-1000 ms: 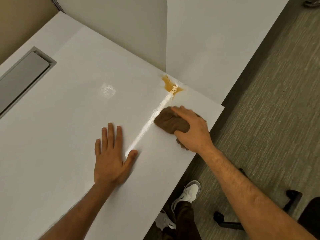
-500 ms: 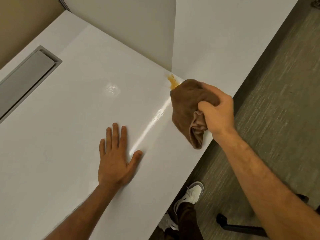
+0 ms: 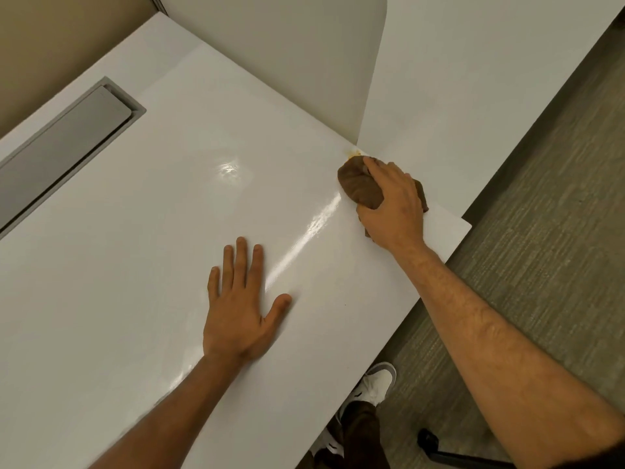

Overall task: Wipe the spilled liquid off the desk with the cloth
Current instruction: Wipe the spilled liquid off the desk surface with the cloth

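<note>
While left hand lies flat on desk, fingers straight, holding nothing, bracing. Wet sheen streak runs from beside thumb toward far corner. Farther out, right hand grips bunched brown cloth, pressing it onto desk beside partition. Cloth looks soft, light, absorbent; best held bunched from above. Orange spill shows only as small trace at cloth's far edge. Half second ago cloth hung lifted off desk; now down over spill.
</note>
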### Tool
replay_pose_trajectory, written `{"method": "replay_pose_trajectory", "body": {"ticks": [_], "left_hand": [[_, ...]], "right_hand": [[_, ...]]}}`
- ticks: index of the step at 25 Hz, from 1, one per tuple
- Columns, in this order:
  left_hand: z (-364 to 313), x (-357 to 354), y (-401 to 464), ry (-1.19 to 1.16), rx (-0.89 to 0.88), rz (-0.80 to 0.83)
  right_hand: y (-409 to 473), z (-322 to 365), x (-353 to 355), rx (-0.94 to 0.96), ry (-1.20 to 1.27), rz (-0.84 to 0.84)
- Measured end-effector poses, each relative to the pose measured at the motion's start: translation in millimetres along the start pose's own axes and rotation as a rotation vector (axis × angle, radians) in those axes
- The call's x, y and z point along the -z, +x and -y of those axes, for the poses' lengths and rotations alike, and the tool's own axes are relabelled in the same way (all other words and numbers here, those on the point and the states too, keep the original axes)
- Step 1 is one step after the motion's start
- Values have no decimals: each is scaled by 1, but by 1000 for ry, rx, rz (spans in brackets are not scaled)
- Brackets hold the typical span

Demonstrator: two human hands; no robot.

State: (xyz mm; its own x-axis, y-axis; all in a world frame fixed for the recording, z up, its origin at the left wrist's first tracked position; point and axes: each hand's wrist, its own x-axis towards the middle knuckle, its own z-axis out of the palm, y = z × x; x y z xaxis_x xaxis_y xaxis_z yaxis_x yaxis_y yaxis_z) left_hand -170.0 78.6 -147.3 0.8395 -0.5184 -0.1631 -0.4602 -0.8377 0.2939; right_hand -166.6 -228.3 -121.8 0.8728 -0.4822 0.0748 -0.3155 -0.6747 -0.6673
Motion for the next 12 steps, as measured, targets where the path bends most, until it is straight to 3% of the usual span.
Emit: {"method": "replay_pose_trajectory", "body": {"ticks": [6,12], "left_hand": [[-1,1,1,4,-1,4],[0,1,1,-7,-12,0]], "right_hand": [[-45,14,-11,196,156,210],[-99,35,-26,335,252,285]]}}
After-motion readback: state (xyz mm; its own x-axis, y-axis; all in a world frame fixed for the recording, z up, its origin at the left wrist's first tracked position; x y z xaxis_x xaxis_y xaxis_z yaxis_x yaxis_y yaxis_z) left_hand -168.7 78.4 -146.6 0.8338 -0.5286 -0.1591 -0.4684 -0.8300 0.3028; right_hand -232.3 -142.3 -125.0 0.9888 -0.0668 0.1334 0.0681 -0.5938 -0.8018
